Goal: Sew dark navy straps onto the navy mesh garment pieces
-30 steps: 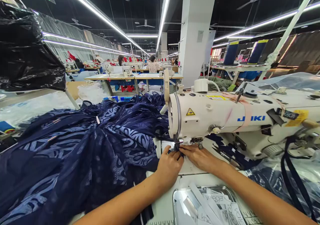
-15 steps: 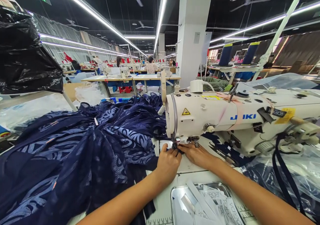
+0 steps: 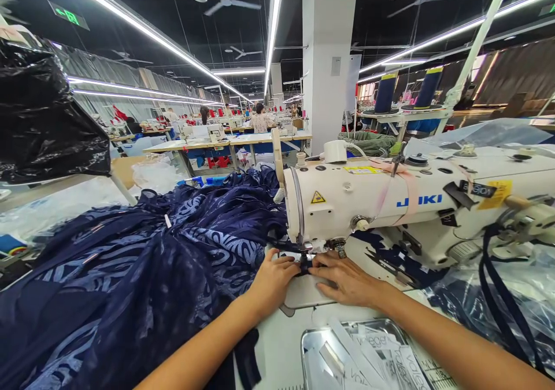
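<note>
Both hands are at the needle area of a white sewing machine [image 3: 373, 190]. A small piece of navy fabric [image 3: 306, 264] lies under the presser foot. My left hand [image 3: 274, 279] presses its fingertips on the fabric's left side, thumb raised. From the right, my right hand [image 3: 349, 280] has its fingers on the same piece, close to the foot, with the thumb lower and apart. A heap of navy garments [image 3: 173, 262] with pale blue swirl patterns spreads left of my left hand, and a dark strap runs from it toward the foot.
A metal tray [image 3: 306, 343] of white printed labels [image 3: 368, 349] sits in front of the machine. Dark fabric scraps and a clear plastic bag [image 3: 459, 303] lie to the right. A black plastic bag [image 3: 52, 118] hangs at left. Thread cones [image 3: 385, 94] stand behind.
My hands have moved a little apart around the foot; the left shifted left. The right-hand fingers are more spread. The view has shifted slightly.
</note>
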`<state>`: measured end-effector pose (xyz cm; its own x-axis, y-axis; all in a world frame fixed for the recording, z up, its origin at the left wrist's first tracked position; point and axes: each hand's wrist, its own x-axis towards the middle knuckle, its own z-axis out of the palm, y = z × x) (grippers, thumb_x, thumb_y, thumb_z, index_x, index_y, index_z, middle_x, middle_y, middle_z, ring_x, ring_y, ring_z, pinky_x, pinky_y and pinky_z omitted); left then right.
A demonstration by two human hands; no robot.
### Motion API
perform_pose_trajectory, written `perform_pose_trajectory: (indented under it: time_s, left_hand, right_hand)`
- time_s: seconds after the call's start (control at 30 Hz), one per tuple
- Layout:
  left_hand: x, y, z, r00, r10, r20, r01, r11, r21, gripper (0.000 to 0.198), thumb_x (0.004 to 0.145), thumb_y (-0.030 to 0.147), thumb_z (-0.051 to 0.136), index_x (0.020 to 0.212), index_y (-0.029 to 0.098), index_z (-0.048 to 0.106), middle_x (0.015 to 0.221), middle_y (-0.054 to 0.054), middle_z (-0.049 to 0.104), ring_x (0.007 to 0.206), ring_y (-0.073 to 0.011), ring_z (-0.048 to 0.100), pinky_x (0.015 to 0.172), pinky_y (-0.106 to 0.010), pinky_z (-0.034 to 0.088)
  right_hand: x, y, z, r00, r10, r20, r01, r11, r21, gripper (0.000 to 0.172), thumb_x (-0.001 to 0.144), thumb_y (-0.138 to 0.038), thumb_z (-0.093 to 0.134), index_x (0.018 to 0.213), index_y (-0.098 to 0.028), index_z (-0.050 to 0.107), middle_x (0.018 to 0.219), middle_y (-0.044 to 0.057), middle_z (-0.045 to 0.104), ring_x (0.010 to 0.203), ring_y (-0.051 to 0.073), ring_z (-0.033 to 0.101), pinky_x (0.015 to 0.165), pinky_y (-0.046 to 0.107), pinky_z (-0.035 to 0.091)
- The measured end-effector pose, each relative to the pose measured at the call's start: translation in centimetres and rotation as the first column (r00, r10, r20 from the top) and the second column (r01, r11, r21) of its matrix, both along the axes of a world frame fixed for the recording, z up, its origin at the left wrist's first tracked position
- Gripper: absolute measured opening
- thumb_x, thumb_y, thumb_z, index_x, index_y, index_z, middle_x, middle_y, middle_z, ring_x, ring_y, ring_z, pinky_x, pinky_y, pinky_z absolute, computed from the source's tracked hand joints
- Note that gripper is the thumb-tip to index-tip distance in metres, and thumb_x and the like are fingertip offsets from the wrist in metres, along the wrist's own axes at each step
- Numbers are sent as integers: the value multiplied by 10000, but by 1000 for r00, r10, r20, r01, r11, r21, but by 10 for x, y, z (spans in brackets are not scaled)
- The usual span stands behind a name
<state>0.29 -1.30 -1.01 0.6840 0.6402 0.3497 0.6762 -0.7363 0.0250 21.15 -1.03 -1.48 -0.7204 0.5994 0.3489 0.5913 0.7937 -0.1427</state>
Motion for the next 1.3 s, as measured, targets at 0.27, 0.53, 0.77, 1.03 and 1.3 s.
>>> perform_pose_trajectory:
  time_s: [0.27, 0.53, 0.77, 1.03, 1.3]
  left_hand:
    - [3, -11, 4, 998, 55, -20, -56, 995, -77, 440, 724, 6, 427, 1095, 191, 574, 1090, -80, 592, 1015, -223, 521, 925, -484, 311]
    - [3, -10, 0, 997, 40, -63, -42, 999, -20, 412, 755, 23, 444, 1098, 209, 574, 1075, -98, 569, 987, -229, 512, 905, -497, 324]
    - [-4, 1, -1, 997, 55, -54, -51, 995, 84, 293, 771, 26, 443, 985, 160, 592, 947, -75, 651, 991, -223, 543, 970, -503, 262]
    - [-10, 5, 0, 991, 59, 117, -78, 984, 160, 313, 761, 17, 401, 966, 149, 597, 1015, -74, 651, 1003, -203, 557, 963, -469, 304]
    - [-2, -5, -3, 997, -80, 7, 80, 997, -2, 296, 801, 103, 427, 1044, 178, 579, 1126, -70, 612, 1094, -218, 507, 1002, -529, 216]
  right_hand:
    - [-2, 3, -10, 997, -2, -76, 3, 1000, 14, 268, 817, -152, 459, 1041, -171, 605, 979, 90, 581, 894, 198, 547, 760, 337, 475]
    - [4, 12, -17, 978, 62, -199, -69, 997, -26, 269, 850, -144, 426, 1014, -218, 625, 968, 51, 603, 918, 160, 565, 808, 311, 470]
    - [1, 5, -12, 981, 47, 186, -99, 953, 286, 244, 866, -98, 399, 1014, -151, 585, 945, 101, 602, 917, 208, 536, 797, 362, 473]
    - [-1, 4, -12, 973, 33, 230, -102, 949, 299, 227, 855, -75, 396, 969, -136, 583, 941, 100, 590, 866, 202, 537, 757, 352, 483]
    - [2, 1, -7, 997, 62, 40, -68, 981, 181, 247, 847, -141, 411, 1007, -159, 597, 1011, 102, 580, 913, 207, 534, 760, 336, 491]
